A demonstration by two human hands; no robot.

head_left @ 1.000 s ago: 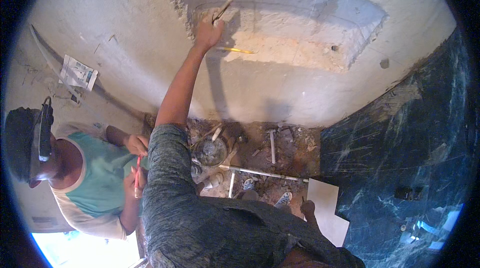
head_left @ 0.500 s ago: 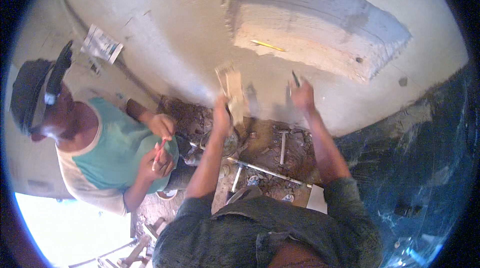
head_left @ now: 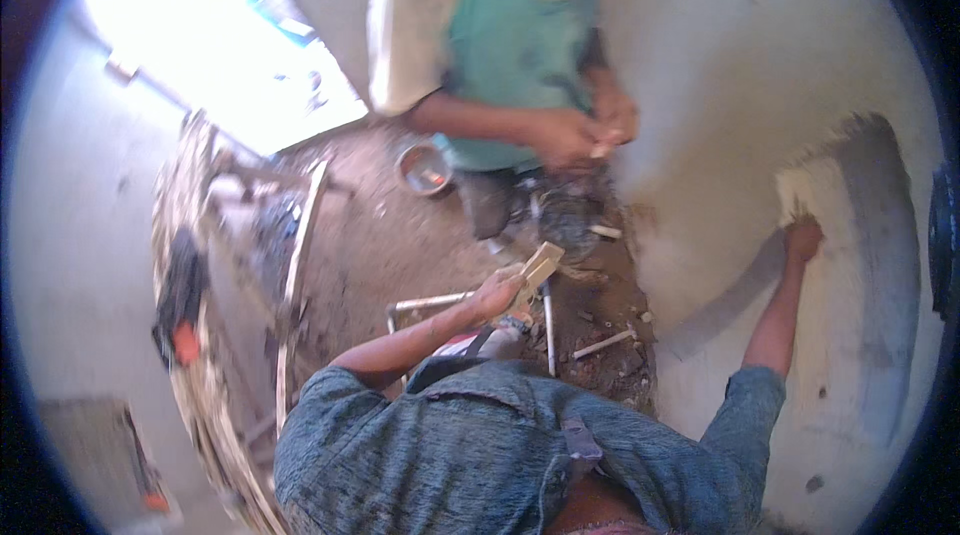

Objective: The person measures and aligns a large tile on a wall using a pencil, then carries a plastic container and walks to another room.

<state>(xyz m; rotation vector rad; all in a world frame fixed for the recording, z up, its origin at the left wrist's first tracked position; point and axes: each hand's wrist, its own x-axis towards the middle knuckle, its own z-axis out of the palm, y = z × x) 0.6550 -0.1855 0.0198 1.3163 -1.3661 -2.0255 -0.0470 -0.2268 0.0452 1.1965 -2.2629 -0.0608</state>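
Note:
My left hand (head_left: pixel 498 293) is closed around a pale wooden piece (head_left: pixel 543 263), holding it over the floor in front of my body. Out to the right, my right hand (head_left: pixel 803 238) reaches to the pale ledge of a recess (head_left: pixel 835 295) in the plastered wall. Its fingers are bent together at the recess's edge; what they hold, if anything, is too small and blurred to make out. A co-worker in a green and cream shirt (head_left: pixel 510 45) stands ahead, both hands (head_left: pixel 590 138) together around a small thing.
A round bowl (head_left: pixel 425 170) stands on the dirt floor by the co-worker. White pipes (head_left: pixel 550 330) and a hammer-like tool (head_left: pixel 605 343) lie near my feet. Rough timber poles (head_left: pixel 205 335) stand at the left, with a dark item hanging on them. Bright light enters through an opening (head_left: pixel 210 35).
My view has swung left, bringing the co-worker ahead of me. My left hand has lowered the wooden piece from the wall. My right hand has moved to the recess ledge; its dark, pen-like tool no longer shows.

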